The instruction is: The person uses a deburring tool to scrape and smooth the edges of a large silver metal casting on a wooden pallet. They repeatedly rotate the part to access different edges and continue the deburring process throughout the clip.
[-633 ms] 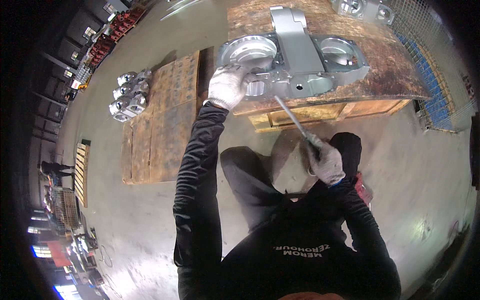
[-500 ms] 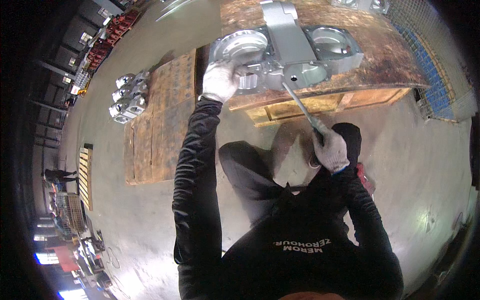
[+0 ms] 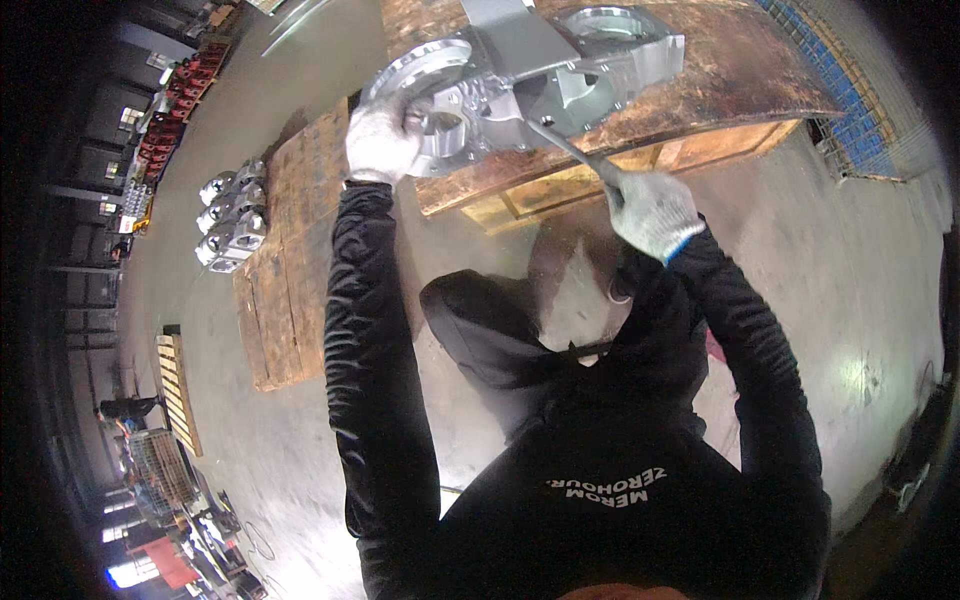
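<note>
A large silvery metal casting with several round openings rests on a worn wooden crate in front of me. My left hand, in a white knit glove, is closed on the casting's near left end, beside a round bore; its fingertips are partly hidden there. My right hand, gloved alike, is wrapped round the near end of a slim grey rod-shaped tool. The rod's far tip meets the casting's near edge beside a middle opening. Its exact kind I cannot make out.
Left of the crate lies a lower wooden board, with several silvery castings beyond it. A wire mesh cage stands at the right. Farther left are a slatted pallet and a person.
My right hand has moved up and left with the rod, closer to the casting. The view has shifted, so the casting and my left hand appear farther left and higher.
</note>
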`<state>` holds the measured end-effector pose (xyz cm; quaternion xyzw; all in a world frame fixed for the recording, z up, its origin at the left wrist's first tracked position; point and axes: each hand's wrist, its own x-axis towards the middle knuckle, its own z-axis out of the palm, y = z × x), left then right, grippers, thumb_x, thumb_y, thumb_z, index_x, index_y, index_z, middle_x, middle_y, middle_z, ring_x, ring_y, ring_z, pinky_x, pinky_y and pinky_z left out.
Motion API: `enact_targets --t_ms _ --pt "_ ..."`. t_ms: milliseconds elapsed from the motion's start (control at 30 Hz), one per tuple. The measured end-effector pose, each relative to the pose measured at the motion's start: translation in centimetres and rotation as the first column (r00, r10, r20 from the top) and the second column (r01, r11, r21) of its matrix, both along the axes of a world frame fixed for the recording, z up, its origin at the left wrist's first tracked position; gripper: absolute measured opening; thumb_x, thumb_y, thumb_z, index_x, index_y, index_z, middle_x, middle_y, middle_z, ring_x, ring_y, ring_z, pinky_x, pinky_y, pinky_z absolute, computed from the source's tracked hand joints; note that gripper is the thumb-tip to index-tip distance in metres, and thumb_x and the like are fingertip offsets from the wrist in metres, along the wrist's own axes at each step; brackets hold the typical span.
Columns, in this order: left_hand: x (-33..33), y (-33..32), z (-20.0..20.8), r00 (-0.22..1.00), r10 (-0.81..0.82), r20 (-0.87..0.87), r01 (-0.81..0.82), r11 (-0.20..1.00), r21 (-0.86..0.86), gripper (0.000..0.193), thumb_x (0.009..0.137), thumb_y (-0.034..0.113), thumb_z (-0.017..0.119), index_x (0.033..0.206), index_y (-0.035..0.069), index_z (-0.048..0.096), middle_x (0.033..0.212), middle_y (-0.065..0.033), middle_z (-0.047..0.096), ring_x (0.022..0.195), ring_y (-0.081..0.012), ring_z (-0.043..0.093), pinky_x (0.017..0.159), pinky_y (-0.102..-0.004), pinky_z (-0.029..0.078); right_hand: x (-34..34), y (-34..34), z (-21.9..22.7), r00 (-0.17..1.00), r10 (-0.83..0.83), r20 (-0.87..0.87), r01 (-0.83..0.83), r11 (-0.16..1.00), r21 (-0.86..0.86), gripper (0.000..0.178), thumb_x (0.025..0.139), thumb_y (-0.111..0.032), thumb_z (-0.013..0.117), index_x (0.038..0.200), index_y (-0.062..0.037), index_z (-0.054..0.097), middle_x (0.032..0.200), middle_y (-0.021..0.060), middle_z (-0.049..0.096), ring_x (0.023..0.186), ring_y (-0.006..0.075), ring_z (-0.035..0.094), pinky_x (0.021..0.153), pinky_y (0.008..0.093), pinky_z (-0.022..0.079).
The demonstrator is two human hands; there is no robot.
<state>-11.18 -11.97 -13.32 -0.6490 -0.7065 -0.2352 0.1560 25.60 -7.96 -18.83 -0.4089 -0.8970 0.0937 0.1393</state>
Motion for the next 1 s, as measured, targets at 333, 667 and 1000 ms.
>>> enact_targets --t_ms 333,667,1000 --pt "0.1 0.7 0.9 0.999 -0.001 0.046 0.001 1.0 0.009 0.024 0.094 0.032 0.061 0.103 0.015 0.075 0.096 -0.015 0.074 0.094 -0.0384 0.07 0.084 -0.0473 0.055 -1.3 2.6 2.0 0.99 0.017 0.14 -0.019 1.0 0.008 0.034 0.094 -0.021 0.057 0.124 -0.012 0.068 0.079 0.0194 0.071 0.076 0.0387 0.071 0.067 0.0535 0.056" --pt "-1.5 0.6 0.5 0.998 -0.01 0.057 0.014 0.998 -0.067 0.032 0.099 0.04 0.057 0.112 0.016 0.073 0.1 -0.018 0.074 0.096 -0.0409 0.07 0.086 -0.0497 0.055 -0.4 -0.4 2.6 0.986 0.023 0.163 -0.008 0.996 -0.091 0.04 0.09 -0.015 0.056 0.128 -0.0106 0.067 0.081 0.0207 0.071 0.077 0.04 0.071 0.068 0.054 0.055" --pt "-3.1 2.3 3.9 1.0 -0.022 0.023 0.027 0.967 -0.253 0.06 0.098 0.042 0.065 0.141 0.002 0.055 0.132 -0.0221 0.065 0.123 -0.0368 0.063 0.105 -0.0458 0.051 0.3 -2.3 3.4 0.996 0.07 -0.057 -0.077 0.988 -0.133 0.021 0.088 -0.02 0.056 0.09 -0.0062 0.072 0.076 0.0206 0.07 0.072 0.039 0.07 0.061 0.0528 0.054"
